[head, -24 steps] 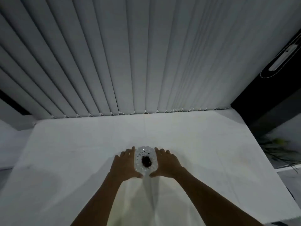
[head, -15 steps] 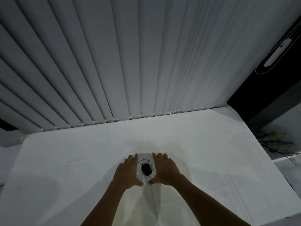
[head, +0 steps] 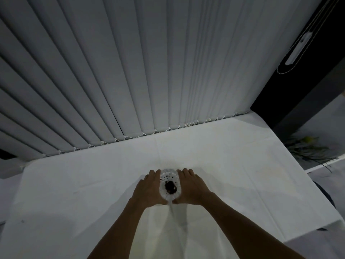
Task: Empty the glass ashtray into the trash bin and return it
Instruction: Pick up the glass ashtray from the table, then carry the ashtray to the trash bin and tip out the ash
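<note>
A clear glass ashtray point(head: 169, 177) with a dark clump of ash and small black specks inside sits in the middle of a white-clothed table point(head: 93, 184). My left hand point(head: 149, 188) presses flat against its left side and my right hand point(head: 192, 187) against its right side, thumbs nearly meeting at its near edge. Both hands cup the ashtray between them. I cannot tell whether it rests on the cloth or is lifted slightly. No trash bin is in view.
Grey vertical blinds point(head: 149, 71) hang along the table's far edge. A dark panel point(head: 298, 86) stands at the right. A green plant point(head: 309, 148) lies beyond the table's right edge on a lower white surface.
My hands have closed in tighter around the ashtray, covering more of its sides. The view has tilted a little; the ashtray has stayed in about the same spot on the cloth.
</note>
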Demonstrator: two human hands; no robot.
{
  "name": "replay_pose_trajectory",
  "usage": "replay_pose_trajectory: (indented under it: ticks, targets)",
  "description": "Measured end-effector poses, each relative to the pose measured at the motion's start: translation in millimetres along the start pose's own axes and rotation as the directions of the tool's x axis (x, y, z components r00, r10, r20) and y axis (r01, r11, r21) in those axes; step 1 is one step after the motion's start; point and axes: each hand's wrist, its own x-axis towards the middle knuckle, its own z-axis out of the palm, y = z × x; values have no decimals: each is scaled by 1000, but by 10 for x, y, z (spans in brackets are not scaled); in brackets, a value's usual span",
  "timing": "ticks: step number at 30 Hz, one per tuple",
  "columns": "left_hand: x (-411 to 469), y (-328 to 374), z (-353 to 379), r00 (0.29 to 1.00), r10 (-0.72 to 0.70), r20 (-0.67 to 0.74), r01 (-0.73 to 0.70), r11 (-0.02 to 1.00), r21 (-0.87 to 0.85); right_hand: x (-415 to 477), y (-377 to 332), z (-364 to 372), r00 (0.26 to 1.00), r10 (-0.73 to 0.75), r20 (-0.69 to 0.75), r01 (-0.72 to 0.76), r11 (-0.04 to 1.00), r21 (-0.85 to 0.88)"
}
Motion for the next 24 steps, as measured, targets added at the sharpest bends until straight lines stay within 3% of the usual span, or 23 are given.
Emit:
replay_pose_trajectory:
  ticks: [5, 14, 24]
  targets:
    - [1, 347, -104, 999, 45, -13, -46, 997, -67, -275, 271, -173, 998, 28, -50, -22, 993, 117]
    - [151, 1451, -265, 979, 193, 64, -170, 948, -269, -1140, 1011, -550, 951, 145, -274, -14, 903, 429]
    - [166, 3343, 54, 937, 337, 89, -294, 900, -322, -2486, 2269, -1047, 875, 266, -404, -59, 888, 457]
